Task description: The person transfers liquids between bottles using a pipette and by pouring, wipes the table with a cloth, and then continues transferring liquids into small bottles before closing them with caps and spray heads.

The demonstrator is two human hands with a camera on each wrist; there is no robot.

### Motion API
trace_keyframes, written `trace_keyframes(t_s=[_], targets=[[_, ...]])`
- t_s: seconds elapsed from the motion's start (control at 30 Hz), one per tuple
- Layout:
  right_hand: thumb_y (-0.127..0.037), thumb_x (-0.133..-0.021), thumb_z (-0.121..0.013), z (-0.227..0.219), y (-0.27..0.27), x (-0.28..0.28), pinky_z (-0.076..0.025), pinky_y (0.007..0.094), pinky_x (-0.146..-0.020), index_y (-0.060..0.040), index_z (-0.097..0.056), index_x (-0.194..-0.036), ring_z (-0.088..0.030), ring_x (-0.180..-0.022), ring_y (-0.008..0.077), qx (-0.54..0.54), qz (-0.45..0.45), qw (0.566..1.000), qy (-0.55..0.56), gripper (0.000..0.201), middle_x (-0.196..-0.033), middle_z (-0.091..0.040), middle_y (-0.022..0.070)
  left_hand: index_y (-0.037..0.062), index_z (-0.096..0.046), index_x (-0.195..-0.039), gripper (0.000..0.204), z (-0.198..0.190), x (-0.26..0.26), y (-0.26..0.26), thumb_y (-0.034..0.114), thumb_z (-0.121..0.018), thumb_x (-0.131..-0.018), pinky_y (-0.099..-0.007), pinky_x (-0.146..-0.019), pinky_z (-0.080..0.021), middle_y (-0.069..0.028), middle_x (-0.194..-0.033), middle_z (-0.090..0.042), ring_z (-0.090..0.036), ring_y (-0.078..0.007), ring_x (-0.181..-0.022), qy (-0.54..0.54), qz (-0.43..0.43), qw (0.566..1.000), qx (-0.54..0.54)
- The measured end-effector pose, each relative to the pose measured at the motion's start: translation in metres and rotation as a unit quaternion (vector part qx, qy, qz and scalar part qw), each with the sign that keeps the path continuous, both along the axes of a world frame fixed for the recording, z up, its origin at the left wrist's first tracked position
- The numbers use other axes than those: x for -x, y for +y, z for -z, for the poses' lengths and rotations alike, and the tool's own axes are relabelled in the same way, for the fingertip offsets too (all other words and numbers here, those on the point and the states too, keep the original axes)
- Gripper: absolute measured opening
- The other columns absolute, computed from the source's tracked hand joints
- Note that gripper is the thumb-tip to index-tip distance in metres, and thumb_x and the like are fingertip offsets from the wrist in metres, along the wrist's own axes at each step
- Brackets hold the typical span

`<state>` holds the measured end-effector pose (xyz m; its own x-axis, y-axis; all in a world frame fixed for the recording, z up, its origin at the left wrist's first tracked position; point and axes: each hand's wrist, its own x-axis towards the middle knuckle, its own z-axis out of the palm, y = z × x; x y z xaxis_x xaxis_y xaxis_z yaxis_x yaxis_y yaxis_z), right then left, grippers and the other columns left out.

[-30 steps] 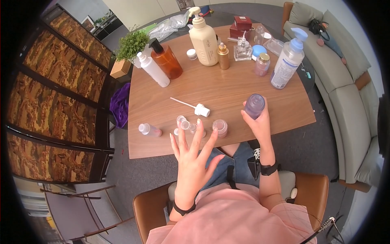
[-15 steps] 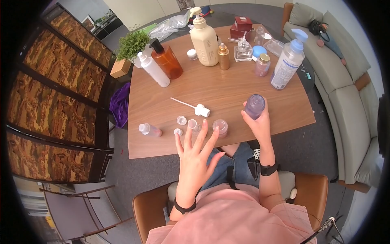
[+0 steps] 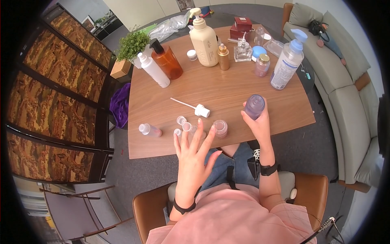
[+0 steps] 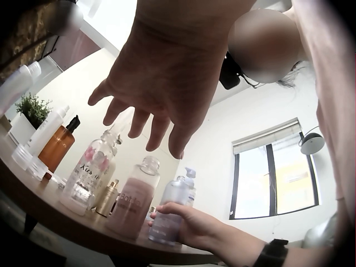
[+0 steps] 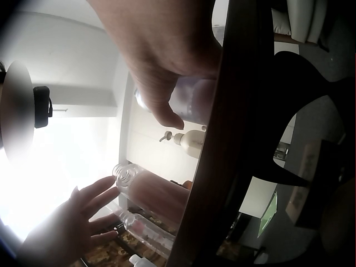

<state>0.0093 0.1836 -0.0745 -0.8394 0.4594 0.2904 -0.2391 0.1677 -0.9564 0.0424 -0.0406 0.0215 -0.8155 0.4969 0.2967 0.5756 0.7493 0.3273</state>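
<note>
My right hand (image 3: 260,125) holds a translucent purple bottle (image 3: 255,106) near the table's front right, thumb and fingers curled round its side. My left hand (image 3: 193,160) is over the front edge with its fingers spread and holding nothing. Just beyond its fingertips stand an uncapped pink bottle (image 4: 132,203) and a clear bottle with a pink flower print (image 4: 88,175); the fingers partly cover the clear one in the head view. Two small caps, one clear (image 3: 181,120) and one white (image 3: 177,132), lie by these bottles. Behind them lies a white pump top (image 3: 202,110) with its long tube.
A small white-capped bottle (image 3: 151,130) is at the front left. Along the back are a white spray bottle (image 3: 154,71), an amber pump bottle (image 3: 168,61), a cream pump bottle (image 3: 205,42), a gold bottle (image 3: 224,59), a glass perfume bottle (image 3: 243,52) and a blue-topped pump bottle (image 3: 284,67).
My left hand has shifted slightly right and then back left over the front bottles, fingers still spread. The right hand and purple bottle have stayed in place.
</note>
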Motion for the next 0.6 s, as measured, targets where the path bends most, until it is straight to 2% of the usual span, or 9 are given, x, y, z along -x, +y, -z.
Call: trace_keyframes(t_s=[0.1,0.17,0.2,0.27,0.4,0.5,0.57,0.6], targets=[[-0.004,-0.078,-0.073,0.001,0.0,0.0,-0.047,0.0305,-0.085,-0.0026,-0.048,-0.119,-0.058,-0.094,0.0161,0.003,0.0,1.0,0.0,0.048,-0.102,-0.06,0.0079,0.0197,-0.056,-0.135,0.059,-0.005,-0.001,-0.002,0.024,-0.074,-0.079,-0.0609,-0.112,-0.017,-0.0105,-0.149,-0.041,-0.037,-0.0421,-0.132,0.002,-0.018,1.0,-0.015],[-0.004,-0.078,-0.073,0.002,0.001,0.0,-0.047,0.0307,-0.085,-0.0025,-0.048,-0.119,-0.058,-0.094,0.0162,0.004,0.001,1.0,0.0,0.048,-0.102,-0.06,0.008,0.0185,-0.062,-0.129,0.051,-0.01,-0.001,-0.004,0.022,-0.073,-0.079,-0.06,-0.113,-0.015,-0.0102,-0.144,-0.049,-0.036,-0.0406,-0.135,0.02,-0.032,0.999,-0.028],[-0.005,-0.078,-0.073,0.002,0.001,0.0,-0.047,0.0308,-0.085,-0.0024,-0.048,-0.119,-0.058,-0.094,0.0163,-0.001,0.002,1.0,-0.002,0.049,-0.102,-0.06,0.0081,0.0185,-0.062,-0.129,0.051,-0.011,-0.001,-0.006,0.022,-0.073,-0.079,-0.06,-0.113,-0.015,-0.0102,-0.144,-0.049,-0.036,-0.0406,-0.135,0.02,-0.032,0.999,-0.028],[-0.005,-0.078,-0.073,0.002,0.001,0.0,-0.047,0.0309,-0.086,-0.0023,-0.048,-0.119,-0.058,-0.094,0.0165,-0.006,0.002,1.0,-0.004,0.049,-0.103,-0.06,0.0082,0.0159,-0.066,-0.123,0.043,-0.014,-0.002,-0.011,0.021,-0.071,-0.081,-0.0588,-0.114,-0.013,-0.0085,-0.134,-0.058,-0.038,-0.0387,-0.137,0.05,-0.032,0.997,-0.059],[-0.005,-0.078,-0.073,0.001,0.0,0.0,-0.047,0.031,-0.086,-0.0019,-0.048,-0.12,-0.059,-0.095,0.017,-0.004,0.001,1.0,-0.001,0.049,-0.103,-0.061,0.0088,0.0135,-0.069,-0.117,0.034,-0.018,-0.004,-0.018,0.02,-0.066,-0.084,-0.0582,-0.115,-0.012,-0.008,-0.128,-0.063,-0.039,-0.0382,-0.137,0.075,-0.012,0.992,-0.102],[-0.005,-0.078,-0.073,0.003,0.001,0.0,-0.046,0.031,-0.086,-0.0016,-0.048,-0.12,-0.059,-0.095,0.0172,-0.008,0.001,1.0,-0.001,0.048,-0.103,-0.061,0.0093,0.0089,-0.071,-0.109,0.026,-0.014,-0.006,-0.02,0.018,-0.062,-0.086,-0.0576,-0.115,-0.014,-0.0086,-0.12,-0.067,-0.044,-0.0372,-0.133,0.126,-0.021,0.98,-0.151],[-0.005,-0.078,-0.073,0.003,0.002,0.001,-0.046,0.031,-0.086,-0.0015,-0.048,-0.12,-0.059,-0.095,0.0173,-0.014,0.002,1.0,0.0,0.049,-0.104,-0.061,0.0095,0.0058,-0.071,-0.102,0.021,-0.012,-0.006,-0.02,0.017,-0.06,-0.089,-0.0574,-0.114,-0.016,-0.0095,-0.113,-0.068,-0.047,-0.0366,-0.129,0.142,-0.071,0.965,-0.21],[-0.005,-0.078,-0.073,0.003,0.002,0.001,-0.046,0.031,-0.086,-0.0015,-0.048,-0.12,-0.058,-0.095,0.0173,-0.009,0.001,1.0,-0.002,0.049,-0.104,-0.061,0.0094,0.0037,-0.07,-0.101,0.02,-0.011,-0.005,-0.021,0.016,-0.058,-0.09,-0.0549,-0.113,-0.022,-0.011,-0.111,-0.068,-0.052,-0.0347,-0.123,0.158,-0.08,0.963,-0.204]])
